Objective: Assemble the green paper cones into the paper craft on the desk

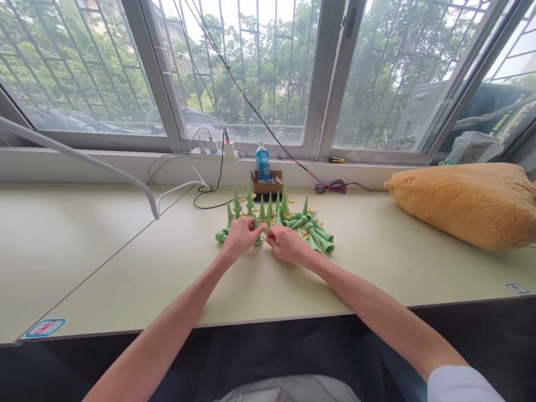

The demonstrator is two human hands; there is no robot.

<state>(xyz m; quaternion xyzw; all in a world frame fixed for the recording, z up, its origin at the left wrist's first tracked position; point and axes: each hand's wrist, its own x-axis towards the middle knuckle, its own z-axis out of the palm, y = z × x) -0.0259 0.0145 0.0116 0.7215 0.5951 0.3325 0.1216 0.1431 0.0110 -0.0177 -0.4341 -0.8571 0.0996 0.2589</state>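
Several green cones (235,200) with yellow valve-like parts stand upright in a group on the pale table. More green cones (321,234) lie in a pile to the right of the group. My left hand (244,237) is at the front of the standing cones, its fingers closed round a green cone's collar (258,241). Just right of it, my right hand (286,243) pinches at a small yellow part (264,238) beside that cone. The two hands are close together, and their fingers partly hide the piece between them.
Behind the cones a brown box (267,185) holds a blue-labelled bottle (262,163). Cables (333,186) and a power strip (213,147) are near the window sill. A white curved tube (104,162) crosses the left side. An orange plush cushion (460,204) lies at the right.
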